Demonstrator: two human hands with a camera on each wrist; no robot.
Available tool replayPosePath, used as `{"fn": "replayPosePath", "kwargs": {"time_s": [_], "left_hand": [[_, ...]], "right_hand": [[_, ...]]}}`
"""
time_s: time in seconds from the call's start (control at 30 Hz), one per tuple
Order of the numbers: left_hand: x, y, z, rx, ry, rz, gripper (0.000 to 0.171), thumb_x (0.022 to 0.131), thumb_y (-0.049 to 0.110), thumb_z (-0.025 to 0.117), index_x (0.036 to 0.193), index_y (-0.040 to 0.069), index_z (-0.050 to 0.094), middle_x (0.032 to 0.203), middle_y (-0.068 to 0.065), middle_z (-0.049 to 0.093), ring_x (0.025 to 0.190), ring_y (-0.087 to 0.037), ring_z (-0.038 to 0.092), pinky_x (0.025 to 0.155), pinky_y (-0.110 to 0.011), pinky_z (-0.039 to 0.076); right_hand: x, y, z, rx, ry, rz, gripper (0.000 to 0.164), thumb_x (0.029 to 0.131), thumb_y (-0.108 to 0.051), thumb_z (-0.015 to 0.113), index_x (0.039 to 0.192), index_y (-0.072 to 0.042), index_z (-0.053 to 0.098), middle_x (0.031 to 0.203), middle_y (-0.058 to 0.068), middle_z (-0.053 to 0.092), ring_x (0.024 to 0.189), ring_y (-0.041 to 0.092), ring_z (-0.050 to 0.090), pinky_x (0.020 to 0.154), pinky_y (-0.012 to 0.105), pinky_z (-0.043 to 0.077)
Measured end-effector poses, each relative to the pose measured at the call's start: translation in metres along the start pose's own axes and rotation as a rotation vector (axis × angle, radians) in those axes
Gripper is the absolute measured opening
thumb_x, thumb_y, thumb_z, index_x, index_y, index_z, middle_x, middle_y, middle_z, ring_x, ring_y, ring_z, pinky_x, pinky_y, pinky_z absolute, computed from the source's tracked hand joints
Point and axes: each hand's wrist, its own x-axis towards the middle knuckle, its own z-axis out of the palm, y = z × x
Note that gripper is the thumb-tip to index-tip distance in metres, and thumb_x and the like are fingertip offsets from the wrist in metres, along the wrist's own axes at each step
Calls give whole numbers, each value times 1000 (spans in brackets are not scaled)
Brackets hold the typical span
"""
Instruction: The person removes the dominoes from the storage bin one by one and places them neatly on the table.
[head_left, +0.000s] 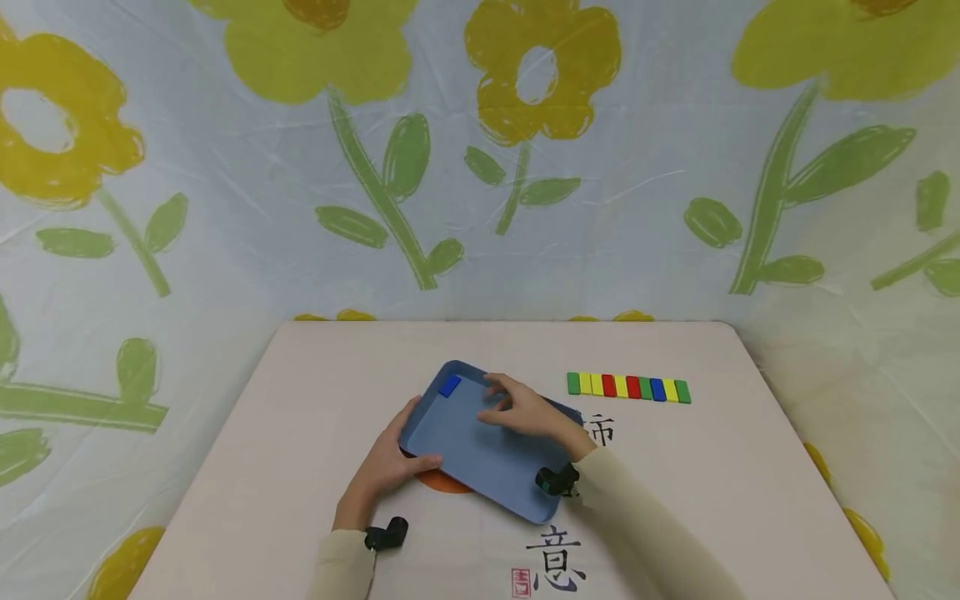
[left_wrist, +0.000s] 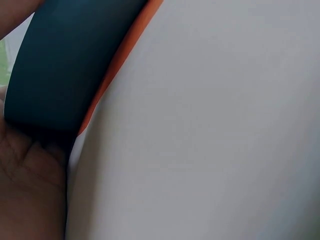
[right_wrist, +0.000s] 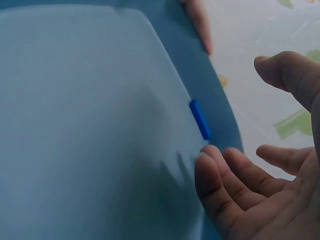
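A blue-grey tray (head_left: 480, 454) sits at a slant on the table, its left corner gripped by my left hand (head_left: 390, 460) with the thumb over the near rim. In the left wrist view the tray's dark outer wall (left_wrist: 65, 65) lies against the palm (left_wrist: 30, 185). One blue tile (head_left: 449, 386) lies inside the tray by its far left wall. Over the tray is my right hand (head_left: 521, 408), thumb and fingers apart and holding nothing. The right wrist view has these fingers (right_wrist: 235, 180) close to the blue tile (right_wrist: 200, 120).
Right of the tray, a row of green, yellow, red and blue tiles (head_left: 628, 387) lies side by side on the table (head_left: 660, 500). Black characters (head_left: 557, 558) and an orange shape (head_left: 444, 482) are printed on the tabletop. A flowered cloth (head_left: 600, 250) hangs around the back and sides.
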Motion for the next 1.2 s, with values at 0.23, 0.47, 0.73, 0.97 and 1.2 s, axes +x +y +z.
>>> {"fn": "replayPosePath", "kwargs": {"time_s": [0.23, 0.47, 0.73, 0.97, 1.2], "left_hand": [[0, 1, 1, -15, -12, -3, 113, 75, 43, 91, 165, 34, 23, 169, -8, 29, 154, -40, 30, 120, -67, 27], [1, 0, 0, -35, -26, 31, 113, 76, 37, 91, 165, 29, 23, 169, -10, 30, 153, -40, 32, 119, -66, 28], [3, -3, 0, -18, -10, 23, 112, 75, 39, 92, 165, 32, 24, 168, -10, 32, 151, -40, 35, 118, -66, 30], [1, -1, -1, -30, -12, 11, 112, 75, 39, 92, 164, 32, 25, 168, -9, 31, 152, -40, 34, 119, -66, 28], [0, 0, -1, -44, -13, 20, 111, 76, 36, 92, 165, 31, 25, 169, -9, 31, 152, -39, 33, 120, -66, 28]], "right_hand": [[25, 2, 17, 29, -19, 3, 74, 97, -31, 70, 156, 1, 37, 126, 16, 63, 86, 21, 69, 71, 31, 58], [43, 0, 29, -174, 39, 23, 71, 94, -34, 72, 148, 5, 48, 97, 3, 68, 75, 9, 58, 69, 26, 48], [60, -2, 34, -292, 17, 71, 72, 95, -33, 71, 150, 6, 45, 83, 0, 62, 68, 10, 56, 64, 26, 45], [67, -4, 34, -312, 1, 73, 65, 95, -28, 71, 148, 3, 49, 87, 2, 62, 72, 13, 56, 66, 29, 46], [73, -5, 36, -347, -26, 49, 62, 93, -23, 74, 146, 0, 52, 79, -1, 59, 65, 10, 52, 59, 25, 41]]}}
